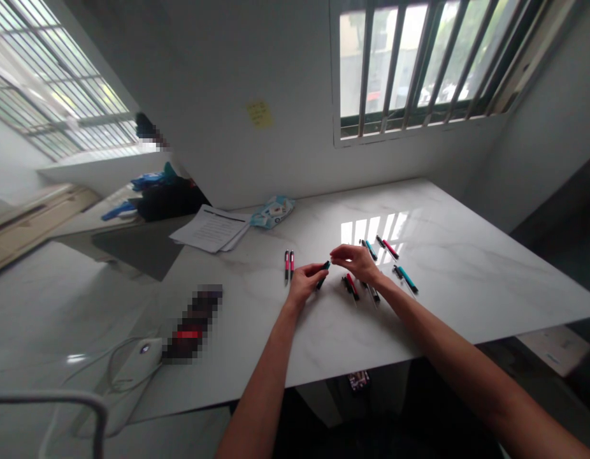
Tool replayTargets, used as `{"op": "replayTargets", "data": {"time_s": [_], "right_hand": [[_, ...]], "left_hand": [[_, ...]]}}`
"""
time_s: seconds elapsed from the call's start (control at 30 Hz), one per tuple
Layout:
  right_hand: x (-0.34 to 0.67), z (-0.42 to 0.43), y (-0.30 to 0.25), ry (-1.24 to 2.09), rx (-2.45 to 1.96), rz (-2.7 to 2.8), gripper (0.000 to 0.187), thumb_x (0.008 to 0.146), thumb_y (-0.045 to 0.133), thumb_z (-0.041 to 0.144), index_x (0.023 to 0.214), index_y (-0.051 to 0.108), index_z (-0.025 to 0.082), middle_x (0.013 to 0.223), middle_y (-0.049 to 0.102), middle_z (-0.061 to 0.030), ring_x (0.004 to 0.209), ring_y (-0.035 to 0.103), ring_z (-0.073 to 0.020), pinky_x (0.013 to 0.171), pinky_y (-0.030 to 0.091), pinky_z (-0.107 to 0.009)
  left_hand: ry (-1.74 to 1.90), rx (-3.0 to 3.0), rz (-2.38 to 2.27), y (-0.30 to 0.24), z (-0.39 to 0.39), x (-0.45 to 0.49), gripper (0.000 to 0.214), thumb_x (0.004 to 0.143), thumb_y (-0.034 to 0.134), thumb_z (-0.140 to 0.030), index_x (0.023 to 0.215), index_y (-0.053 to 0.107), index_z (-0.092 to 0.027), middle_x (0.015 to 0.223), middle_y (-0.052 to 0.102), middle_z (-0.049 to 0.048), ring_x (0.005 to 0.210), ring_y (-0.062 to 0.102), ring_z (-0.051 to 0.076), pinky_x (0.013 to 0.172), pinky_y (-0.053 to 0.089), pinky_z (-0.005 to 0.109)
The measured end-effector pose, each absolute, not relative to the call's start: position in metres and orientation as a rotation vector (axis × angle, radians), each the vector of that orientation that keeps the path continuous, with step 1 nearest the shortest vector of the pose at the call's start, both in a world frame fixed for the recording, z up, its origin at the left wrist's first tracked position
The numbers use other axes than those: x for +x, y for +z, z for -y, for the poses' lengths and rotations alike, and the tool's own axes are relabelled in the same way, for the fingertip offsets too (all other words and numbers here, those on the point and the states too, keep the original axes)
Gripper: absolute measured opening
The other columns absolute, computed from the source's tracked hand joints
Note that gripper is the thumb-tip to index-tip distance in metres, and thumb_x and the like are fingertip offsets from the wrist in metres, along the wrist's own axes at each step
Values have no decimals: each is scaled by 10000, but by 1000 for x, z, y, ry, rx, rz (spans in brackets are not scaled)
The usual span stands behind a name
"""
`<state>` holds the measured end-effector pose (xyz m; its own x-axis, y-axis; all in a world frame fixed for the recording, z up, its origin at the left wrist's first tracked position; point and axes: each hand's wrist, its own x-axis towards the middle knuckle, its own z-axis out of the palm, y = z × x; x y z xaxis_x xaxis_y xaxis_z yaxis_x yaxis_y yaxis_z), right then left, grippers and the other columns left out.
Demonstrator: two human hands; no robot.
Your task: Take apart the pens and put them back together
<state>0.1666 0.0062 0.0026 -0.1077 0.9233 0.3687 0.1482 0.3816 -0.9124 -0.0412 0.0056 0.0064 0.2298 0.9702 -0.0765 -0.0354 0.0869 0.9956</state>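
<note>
My left hand [305, 282] is closed around a black and teal pen [323, 273] just above the white marble table [467, 274]. My right hand [357, 260] hovers close beside it, fingers curled and pinched at the pen's teal tip. Two red and black pens [288, 264] lie side by side to the left of my hands. Under my right wrist lie several more pens [353, 286]. Further right rest a teal pen [370, 249], a red pen [388, 248] and another teal pen [406, 279].
A stack of printed papers [211, 229] and a packet of wipes [273, 211] lie at the table's back. A white device with a cable [135, 373] and a blurred dark object [194, 324] sit at the front left. A barred window [419, 64] is ahead.
</note>
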Motion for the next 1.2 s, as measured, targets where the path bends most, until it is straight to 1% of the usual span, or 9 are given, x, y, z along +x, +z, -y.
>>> {"op": "replayTargets", "data": {"time_s": [0.13,0.27,0.33,0.47,0.57,0.73,0.83,1.03,1.2], "right_hand": [[165,-6,2,948,-962,1492,322,796,824,469,977,767,209,952,805,-53,908,771,-221,897,623,-366],[164,-3,6,930,-970,1620,271,856,766,458,967,779,212,959,807,-51,894,768,-209,852,615,-333],[168,-1,13,827,-1041,1694,245,898,726,434,991,783,214,956,808,-48,862,760,-192,820,600,-305],[189,0,35,386,-1533,1821,178,942,694,359,963,792,212,873,796,-49,765,729,-179,785,548,-281],[200,0,49,206,-1951,1925,159,937,693,299,927,800,183,891,796,-106,851,747,-227,798,532,-288],[190,-1,53,270,-2291,2069,247,884,748,292,1016,795,88,1032,775,-227,979,758,-300,810,555,-298],[179,-7,50,277,-2352,2032,280,876,737,210,1105,771,52,1118,748,-272,1035,753,-325,834,574,-312],[173,-36,50,296,-2386,1918,301,884,665,62,1173,748,45,1140,735,-303,1080,751,-336,885,586,-344],[174,-52,49,294,-2339,1878,261,859,734,139,1106,778,69,1105,747,-301,1048,758,-346,846,588,-354]], "left_hand": [[995,1221,-1043,6,-6,-41,470,571,956,-414,933,837,-140,859,802,103,729,694,182,757,536,312],[994,1222,-1045,7,-5,-42,447,584,952,-407,929,839,-145,855,801,98,719,687,172,742,526,297],[988,1216,-1046,7,-5,-42,445,590,950,-402,938,839,-148,867,803,99,722,686,171,742,524,294],[996,1198,-1055,4,-7,-41,450,579,953,-395,935,837,-145,895,807,108,750,697,182,771,536,307],[999,1203,-1051,1,-9,-40,452,574,955,-389,935,835,-146,903,809,111,767,705,190,786,540,314],[992,1236,-1045,-1,-10,-41,438,597,943,-390,948,835,-152,928,811,114,790,714,197,797,543,316],[993,1259,-1069,-2,-10,-42,439,604,936,-393,957,835,-152,932,811,114,780,710,194,775,536,307],[990,1266,-1071,-5,-10,-43,453,602,934,-396,967,833,-148,931,812,113,776,706,191,763,523,299],[1023,1227,-1043,-3,-9,-43,463,581,950,-405,946,833,-146,914,810,110,766,700,185,770,526,305]]}}
